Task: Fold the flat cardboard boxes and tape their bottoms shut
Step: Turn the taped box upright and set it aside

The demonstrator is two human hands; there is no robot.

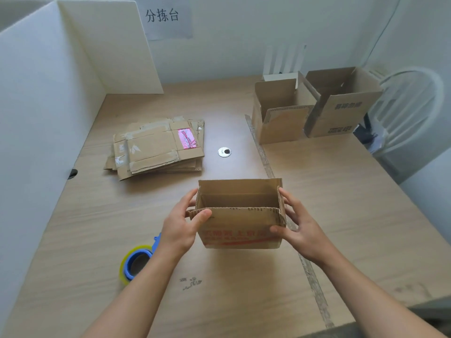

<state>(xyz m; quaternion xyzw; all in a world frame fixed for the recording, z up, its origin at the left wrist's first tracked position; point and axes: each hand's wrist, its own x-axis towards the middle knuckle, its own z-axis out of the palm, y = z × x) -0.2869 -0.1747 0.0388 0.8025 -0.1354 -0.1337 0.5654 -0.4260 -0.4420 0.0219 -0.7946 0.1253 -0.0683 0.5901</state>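
Gripping upright box (240, 215) by its ends: left hand (181, 225) at nine o'clock, right hand (301, 228) at three; tape roll (135, 263) at seven.

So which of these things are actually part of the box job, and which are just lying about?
Part of the job: open box, held by left hand and right hand; stack of flat boxes; tape roll; smaller upright box; larger upright box.

Just lying about: white chair; wall sign; white divider; round desk cap.
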